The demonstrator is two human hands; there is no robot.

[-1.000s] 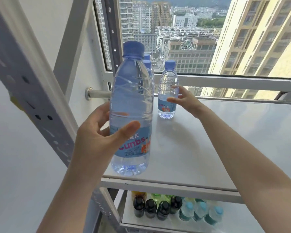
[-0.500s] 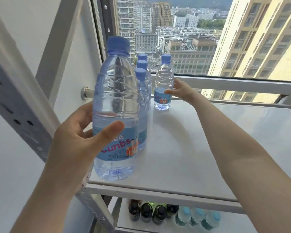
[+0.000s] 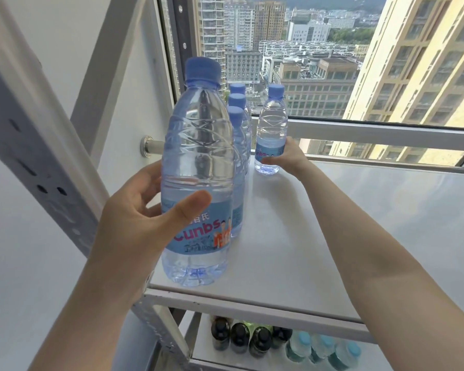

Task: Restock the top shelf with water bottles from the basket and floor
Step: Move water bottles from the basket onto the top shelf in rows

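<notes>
My left hand [image 3: 134, 218] grips a clear water bottle [image 3: 197, 167] with a blue cap and blue label, upright at the front left corner of the white top shelf [image 3: 332, 236]. Behind it a row of three like bottles [image 3: 239, 145] stands along the shelf's left edge. At the back of the shelf my right hand [image 3: 288, 158] holds the lower part of another water bottle [image 3: 271, 129], which stands upright just right of that row. No basket or floor shows.
A grey perforated rack post [image 3: 38, 162] runs diagonally at left. A window rail [image 3: 386, 131] lies behind the shelf. The shelf below [image 3: 225, 354] holds several dark-capped bottles [image 3: 241, 337] and light blue-capped ones [image 3: 322, 346].
My right hand has slid lower on the far bottle and nudged it closer to the row. The near bottle in my left hand stays at the front corner.
</notes>
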